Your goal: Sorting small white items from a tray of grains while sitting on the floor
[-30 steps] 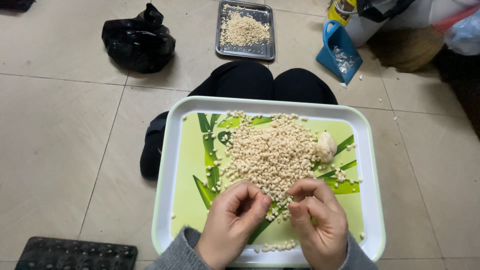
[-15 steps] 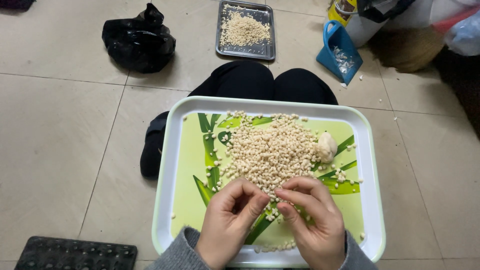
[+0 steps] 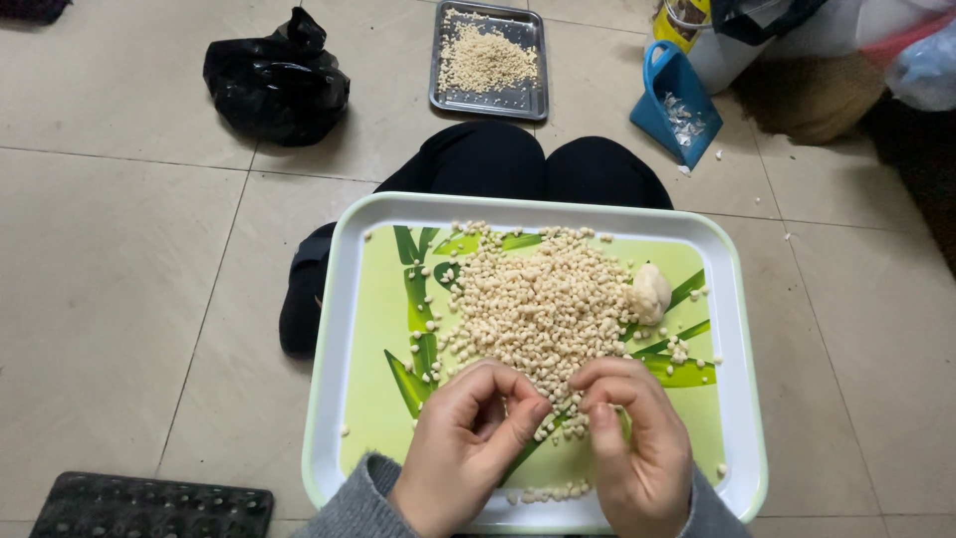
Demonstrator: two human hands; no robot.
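Resting on our green leaf-print tray, left hand and right hand curl fingertips together, pinching small pale pellets heaped at twelve o'clock. A dough lump sits at two o'clock of the heap.
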